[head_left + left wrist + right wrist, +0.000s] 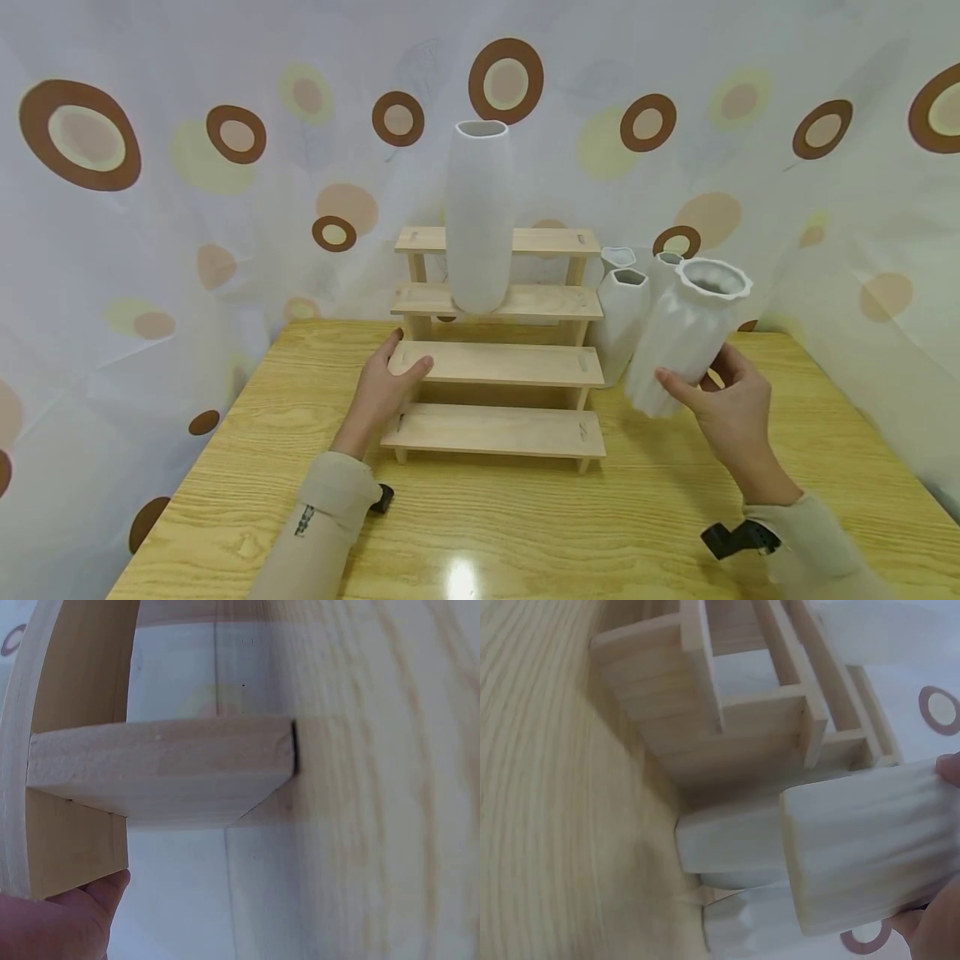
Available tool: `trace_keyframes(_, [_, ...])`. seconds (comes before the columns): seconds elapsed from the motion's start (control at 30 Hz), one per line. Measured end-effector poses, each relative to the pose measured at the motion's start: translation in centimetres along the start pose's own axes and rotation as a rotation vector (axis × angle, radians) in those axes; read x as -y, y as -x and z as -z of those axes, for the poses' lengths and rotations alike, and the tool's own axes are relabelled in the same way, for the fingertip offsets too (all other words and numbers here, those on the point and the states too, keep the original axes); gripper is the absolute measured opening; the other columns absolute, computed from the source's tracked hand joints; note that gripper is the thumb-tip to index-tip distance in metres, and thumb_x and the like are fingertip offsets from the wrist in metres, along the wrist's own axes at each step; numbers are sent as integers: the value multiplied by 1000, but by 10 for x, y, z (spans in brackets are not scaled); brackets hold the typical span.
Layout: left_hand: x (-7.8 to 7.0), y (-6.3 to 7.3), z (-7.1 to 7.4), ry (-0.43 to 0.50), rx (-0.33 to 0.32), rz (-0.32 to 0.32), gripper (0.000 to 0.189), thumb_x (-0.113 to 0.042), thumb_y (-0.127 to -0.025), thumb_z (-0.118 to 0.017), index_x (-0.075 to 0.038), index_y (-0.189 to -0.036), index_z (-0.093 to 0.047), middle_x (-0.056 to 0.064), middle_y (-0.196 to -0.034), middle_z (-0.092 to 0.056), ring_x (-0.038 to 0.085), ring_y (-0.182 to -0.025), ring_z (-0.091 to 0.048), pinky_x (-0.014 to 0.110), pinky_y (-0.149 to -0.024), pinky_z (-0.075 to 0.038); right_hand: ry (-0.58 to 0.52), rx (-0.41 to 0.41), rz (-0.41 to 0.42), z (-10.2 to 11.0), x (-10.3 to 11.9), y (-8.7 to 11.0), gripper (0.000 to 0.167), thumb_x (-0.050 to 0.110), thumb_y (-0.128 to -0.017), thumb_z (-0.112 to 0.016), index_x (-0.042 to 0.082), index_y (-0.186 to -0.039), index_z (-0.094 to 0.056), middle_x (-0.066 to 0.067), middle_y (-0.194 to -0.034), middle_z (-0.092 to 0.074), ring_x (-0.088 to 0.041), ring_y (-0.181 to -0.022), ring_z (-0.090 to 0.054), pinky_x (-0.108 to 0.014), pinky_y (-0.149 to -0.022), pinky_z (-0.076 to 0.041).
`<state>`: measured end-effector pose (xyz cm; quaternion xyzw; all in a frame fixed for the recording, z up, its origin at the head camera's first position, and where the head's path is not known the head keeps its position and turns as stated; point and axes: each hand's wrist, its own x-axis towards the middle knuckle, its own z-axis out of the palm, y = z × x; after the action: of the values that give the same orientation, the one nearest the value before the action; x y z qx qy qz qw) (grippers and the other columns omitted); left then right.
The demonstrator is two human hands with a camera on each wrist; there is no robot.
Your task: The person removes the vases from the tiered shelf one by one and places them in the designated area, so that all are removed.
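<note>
My right hand point(738, 408) grips a white fluted vase point(686, 342) with a wavy rim, tilted and lifted above the table; its base shows in the right wrist view. On the left, my left hand point(382, 387) holds the end of a step of the wooden stepped rack point(495, 362), thumb on top; in the left wrist view part of that hand point(67, 922) shows by the wood. A tall smooth white vase point(480, 217) stands upright on the rack's second step from the top.
Right of the rack, a white vase with an angular mouth point(622, 325) stands on the wooden table point(465, 517). Behind it are two more white vases, partly hidden. A patterned cloth point(262, 192) hangs behind and at both sides.
</note>
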<state>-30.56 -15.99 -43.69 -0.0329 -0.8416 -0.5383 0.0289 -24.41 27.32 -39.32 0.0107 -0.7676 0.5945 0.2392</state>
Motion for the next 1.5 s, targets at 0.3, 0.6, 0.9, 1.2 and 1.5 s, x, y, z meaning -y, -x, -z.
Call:
trace_keyframes(0.3, [0,0,0,-6,-3,-11,98,-67,-85,-63,-18,-159,-21,-2,-161,-22,24,-148,-17,50,-116,-24,72,-34,-31,-2,-22,-8,63,10,-78,-85,4,-134,-57,-3,-123,-58,-12,-110,-53,-11,-85,-47])
trace_keyframes(0.6, [1,0,-1,-17,-4,-19,98,-67,-86,-62,-16,-159,-22,-1,-161,-23,25,-148,-17,50,-116,-24,55,-86,-74,-6,-39,-17,64,11,-77,-87,4,-133,-58,-4,-120,-59,-13,-109,-52,-11,-84,-46])
trace_keyframes(0.9, [3,-2,0,-8,-5,-18,98,-66,-86,-63,-16,-159,-22,-1,-161,-23,24,-148,-17,50,-116,-23,50,-111,-86,-11,-58,-29,69,17,-78,-87,7,-138,-55,-5,-125,-57,-14,-111,-52,-15,-88,-46])
trace_keyframes(1.2, [0,-1,-1,-6,-6,-30,94,-61,-89,-64,-14,-159,-22,1,-161,-23,25,-148,-18,49,-117,-22,29,-124,-95,-14,-67,-37,70,17,-77,-87,7,-138,-54,-4,-124,-56,-16,-112,-52,-18,-91,-46])
trace_keyframes(1.5, [0,-2,-1,-8,-6,-35,94,-59,-89,-65,-13,-159,-22,3,-161,-23,25,-147,-19,48,-117,-22,62,-127,-121,-14,-70,-40,72,20,-79,-86,8,-141,-52,-7,-128,-55,-16,-114,-51,-21,-94,-46])
